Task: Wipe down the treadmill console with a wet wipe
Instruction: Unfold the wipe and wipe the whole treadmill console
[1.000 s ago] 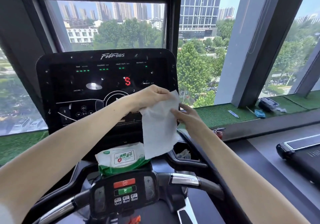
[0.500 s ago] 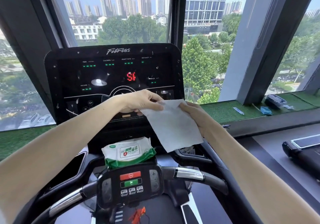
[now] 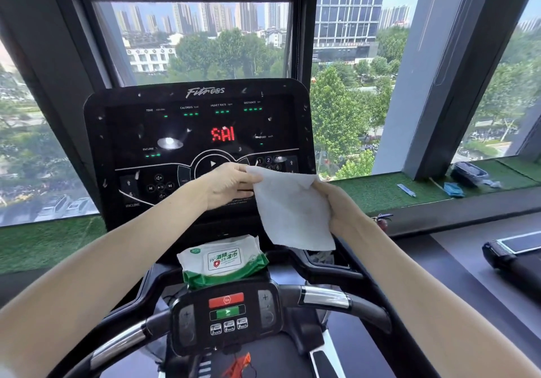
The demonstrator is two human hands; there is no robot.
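While it hangs spread between both hands, the wipe point(image 3: 289, 210) lies in front of the lower right part of the console point(image 3: 164, 131); whether it touches the panel cannot be told. Left hand point(image 3: 231, 185): fingers point(image 3: 248, 178) curled, pinching the upper left corner of the wipe, just below the round play button point(image 3: 212, 164). Right hand point(image 3: 341, 209): fingers closed on the right edge of the wipe, whose upper right corner is folded over beside the thumb. The sheet's lower edge hangs free, just right of the pack point(image 3: 222, 260) and above it. Console: black, upright, marked "Fitness" along its top, with green readouts under TIME, CALORIES, HEART RATE and DISTANCE, red characters point(image 3: 223, 134) at the centre, and pale specks and smears scattered over its glossy face. Pack: white and green, lying flat on the ledge beneath the console. Control pad point(image 3: 227, 316): nearest the viewer, between the two arms of the handlebar point(image 3: 325, 297), bearing a red button above a green one. Sill point(image 3: 380, 193): covered in green turf, running to either side of the console, carrying a blue mask point(image 3: 453, 189) and a dark object point(image 3: 468, 172) well apart from the hands. Second treadmill point(image 3: 515, 251): at the right edge, partly out of view. Window point(image 3: 199, 40): trees and tall buildings outside.
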